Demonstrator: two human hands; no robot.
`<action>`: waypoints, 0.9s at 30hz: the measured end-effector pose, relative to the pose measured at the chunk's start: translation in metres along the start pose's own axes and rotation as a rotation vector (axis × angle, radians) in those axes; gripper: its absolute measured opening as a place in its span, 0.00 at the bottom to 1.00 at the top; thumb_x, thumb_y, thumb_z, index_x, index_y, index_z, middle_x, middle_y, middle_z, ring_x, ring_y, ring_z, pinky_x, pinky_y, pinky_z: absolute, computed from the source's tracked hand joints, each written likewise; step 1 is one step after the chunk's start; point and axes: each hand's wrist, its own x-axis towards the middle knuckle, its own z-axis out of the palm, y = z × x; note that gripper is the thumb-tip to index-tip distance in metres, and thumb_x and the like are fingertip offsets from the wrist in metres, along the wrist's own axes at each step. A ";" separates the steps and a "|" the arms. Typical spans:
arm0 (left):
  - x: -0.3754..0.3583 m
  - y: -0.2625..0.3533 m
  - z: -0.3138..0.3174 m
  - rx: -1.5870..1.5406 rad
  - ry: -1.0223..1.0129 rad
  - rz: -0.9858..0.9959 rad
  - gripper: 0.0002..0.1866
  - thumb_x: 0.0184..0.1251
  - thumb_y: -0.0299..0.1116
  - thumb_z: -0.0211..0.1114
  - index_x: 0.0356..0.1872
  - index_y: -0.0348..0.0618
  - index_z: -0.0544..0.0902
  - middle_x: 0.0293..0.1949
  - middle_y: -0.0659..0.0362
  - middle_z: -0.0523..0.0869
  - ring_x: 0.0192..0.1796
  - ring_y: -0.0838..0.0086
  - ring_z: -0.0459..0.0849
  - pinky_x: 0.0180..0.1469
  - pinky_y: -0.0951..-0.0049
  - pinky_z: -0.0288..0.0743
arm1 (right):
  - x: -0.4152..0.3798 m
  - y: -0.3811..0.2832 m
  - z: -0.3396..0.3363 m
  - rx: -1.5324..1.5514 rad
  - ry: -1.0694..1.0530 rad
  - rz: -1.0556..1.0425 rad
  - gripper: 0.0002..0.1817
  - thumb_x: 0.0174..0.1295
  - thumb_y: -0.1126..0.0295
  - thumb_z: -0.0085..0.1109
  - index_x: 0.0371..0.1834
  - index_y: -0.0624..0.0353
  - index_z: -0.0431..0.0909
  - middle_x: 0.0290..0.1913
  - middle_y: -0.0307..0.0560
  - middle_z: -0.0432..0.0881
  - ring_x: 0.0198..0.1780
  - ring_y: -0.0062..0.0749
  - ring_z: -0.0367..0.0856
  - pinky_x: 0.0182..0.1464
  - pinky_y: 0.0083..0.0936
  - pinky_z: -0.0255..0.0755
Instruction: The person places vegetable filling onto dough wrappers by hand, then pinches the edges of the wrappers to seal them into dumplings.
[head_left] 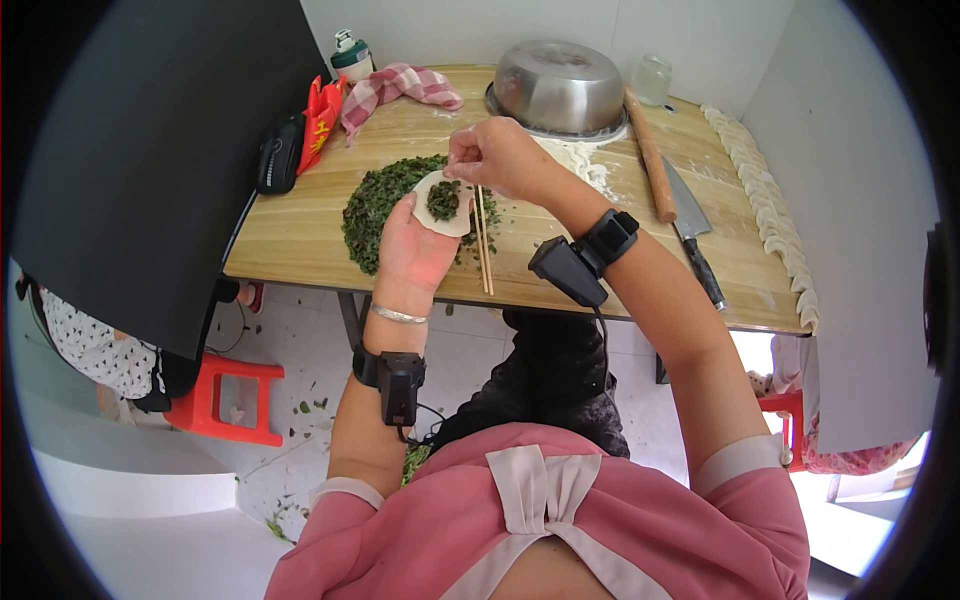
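Our left hand [415, 252] cradles the dough wrapper [455, 227] above the counter [535, 235], our right hand [497, 160] pinches its rim; likely light, soft and easily torn, it needs palm support beneath the filling [442, 201]

On my head view, near the centre of the frame, I have the left hand [415, 250] palm up, holding a round dough wrapper [460, 219] with chopped green filling [442, 200] on it. My right hand [497, 158] pinches at the wrapper's upper edge. Just right of the wrapper I see chopsticks [484, 250]; left of it, a green heap [380, 205]. Upper centre, I make out an upturned metal bowl [558, 88]; to its right, a rolling pin [651, 155] beside a knife [686, 200]. Dumplings [765, 200] line the table's [590, 280] right edge.
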 end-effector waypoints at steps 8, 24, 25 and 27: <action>0.002 -0.005 -0.004 -0.092 -0.108 -0.042 0.23 0.74 0.35 0.37 0.63 0.32 0.64 0.61 0.48 0.72 0.65 0.60 0.69 0.70 0.57 0.61 | 0.000 0.013 0.007 0.587 -0.121 0.094 0.13 0.66 0.67 0.54 0.35 0.68 0.81 0.24 0.39 0.78 0.26 0.21 0.74 0.31 0.21 0.70; -0.003 -0.013 0.008 -0.007 -0.011 -0.037 0.23 0.74 0.36 0.37 0.63 0.33 0.64 0.62 0.48 0.70 0.66 0.58 0.68 0.69 0.57 0.61 | -0.014 0.002 0.009 0.179 0.032 0.141 0.09 0.57 0.71 0.64 0.26 0.65 0.78 0.18 0.43 0.75 0.21 0.22 0.69 0.26 0.25 0.66; -0.003 -0.014 0.008 -0.017 0.000 -0.038 0.23 0.74 0.36 0.37 0.63 0.33 0.64 0.62 0.48 0.70 0.66 0.58 0.68 0.69 0.57 0.61 | -0.014 0.000 0.008 0.138 0.020 0.146 0.11 0.58 0.69 0.63 0.25 0.65 0.77 0.18 0.45 0.74 0.21 0.25 0.69 0.26 0.27 0.66; -0.004 -0.014 0.009 -0.009 0.000 -0.029 0.23 0.74 0.36 0.36 0.64 0.34 0.63 0.63 0.48 0.70 0.66 0.59 0.68 0.70 0.57 0.61 | -0.013 0.000 0.008 0.097 0.007 0.150 0.13 0.59 0.66 0.62 0.25 0.66 0.77 0.18 0.48 0.74 0.21 0.28 0.68 0.27 0.29 0.65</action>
